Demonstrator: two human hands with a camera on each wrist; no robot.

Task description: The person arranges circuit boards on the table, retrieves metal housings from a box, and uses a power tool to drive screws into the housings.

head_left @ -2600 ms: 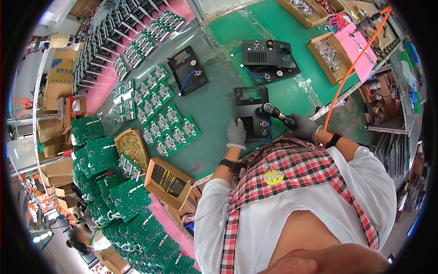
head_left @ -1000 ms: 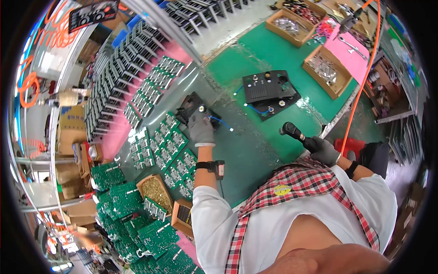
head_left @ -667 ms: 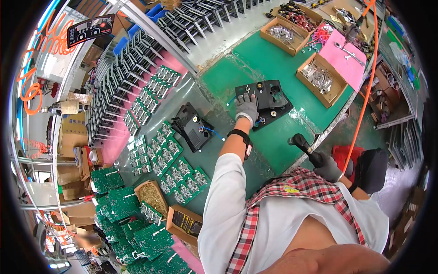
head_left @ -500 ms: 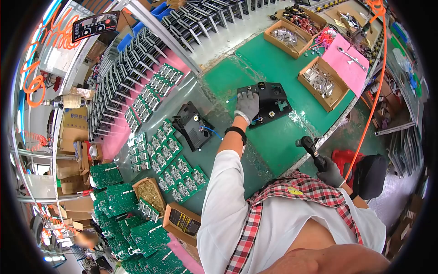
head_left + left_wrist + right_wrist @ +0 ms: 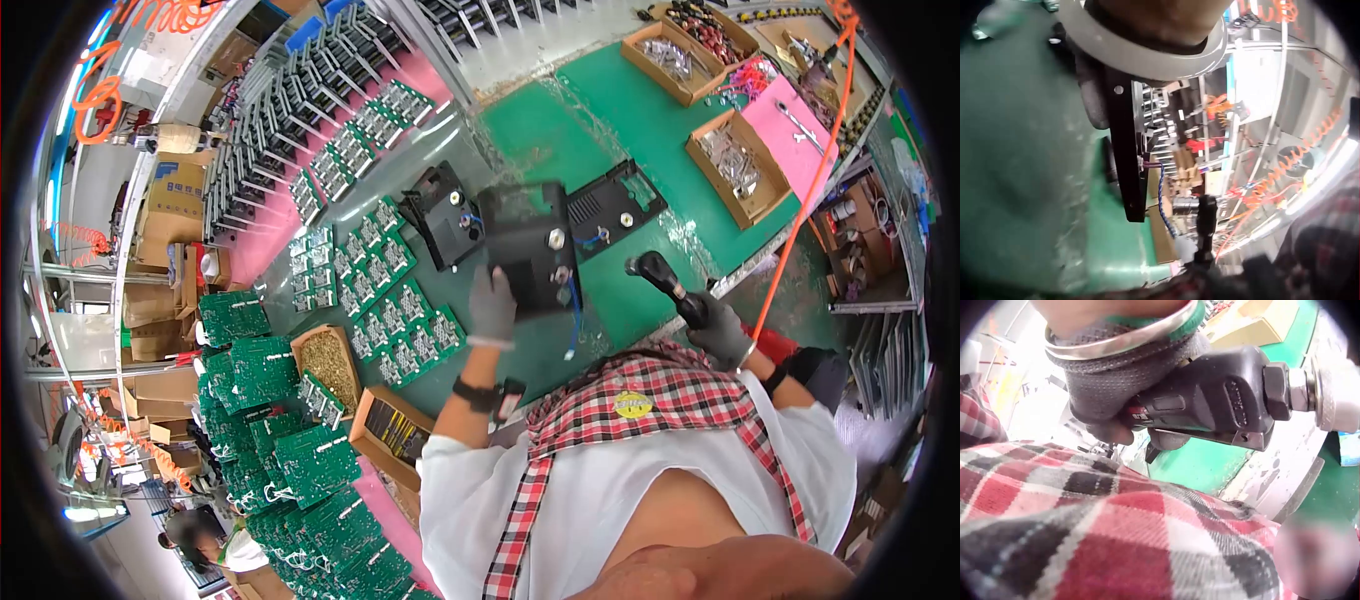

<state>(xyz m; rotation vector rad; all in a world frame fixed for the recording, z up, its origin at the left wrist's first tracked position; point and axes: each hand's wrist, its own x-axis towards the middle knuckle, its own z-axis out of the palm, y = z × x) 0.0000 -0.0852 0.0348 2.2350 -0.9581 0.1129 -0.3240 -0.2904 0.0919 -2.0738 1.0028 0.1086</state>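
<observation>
My left hand [image 5: 492,305] in a grey glove grips the near left edge of a black plastic panel [image 5: 525,235], blurred in the head view. Seen edge-on in the left wrist view, the panel [image 5: 1124,150] is clear of the green surface, with a blue cable [image 5: 1161,197] hanging off it. My gloved right hand [image 5: 715,335] holds a black air ratchet wrench [image 5: 662,278] by its handle, near the table's front edge. The right wrist view shows fingers wrapped around the ratchet body [image 5: 1210,394]. Another black panel [image 5: 622,205] lies beyond the held one, and a third [image 5: 440,215] to its left.
Green circuit boards with metal parts [image 5: 385,265] lie left on the table [image 5: 590,110]. A box of metal pieces [image 5: 735,165] and wrenches [image 5: 800,125] on a pink sheet are at the right. An orange air hose [image 5: 800,210] crosses near the right arm. Stacked circuit boards [image 5: 270,375] stand lower left.
The front panel went to the left beside the boards. My left hand then reached to the back stack and brought its top panel toward me. The ratchet stays in my right hand, off the panels.
</observation>
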